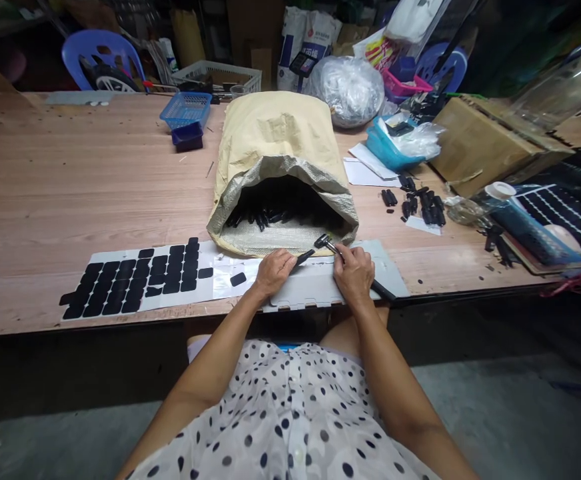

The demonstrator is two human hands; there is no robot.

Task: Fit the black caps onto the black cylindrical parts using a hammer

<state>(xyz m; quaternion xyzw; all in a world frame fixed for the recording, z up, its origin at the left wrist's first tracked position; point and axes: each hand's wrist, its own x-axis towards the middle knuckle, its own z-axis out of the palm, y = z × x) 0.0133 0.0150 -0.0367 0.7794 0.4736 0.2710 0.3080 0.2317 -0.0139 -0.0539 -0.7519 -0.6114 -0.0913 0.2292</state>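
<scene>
My left hand point(274, 272) is closed around a small, dark, slim piece point(304, 257) whose tip points right; its exact kind is hard to make out. In my right hand point(354, 272) is a hammer point(326, 243), its metal head close to the tip of the dark piece and its black handle slanting down past my wrist. Both hands are over a pale grey board point(304, 290) at the table's front edge. Just beyond them lies a large tan sack point(275, 133), its mouth facing me, with many black pieces point(263, 217) inside.
Rows of black rounded patches point(115, 287) lie on a white sheet to the left. Small black parts point(428, 205) are piled at right, near a cardboard box point(490, 143) and a blue basin point(395, 150). Blue baskets point(186, 110) stand at the back left.
</scene>
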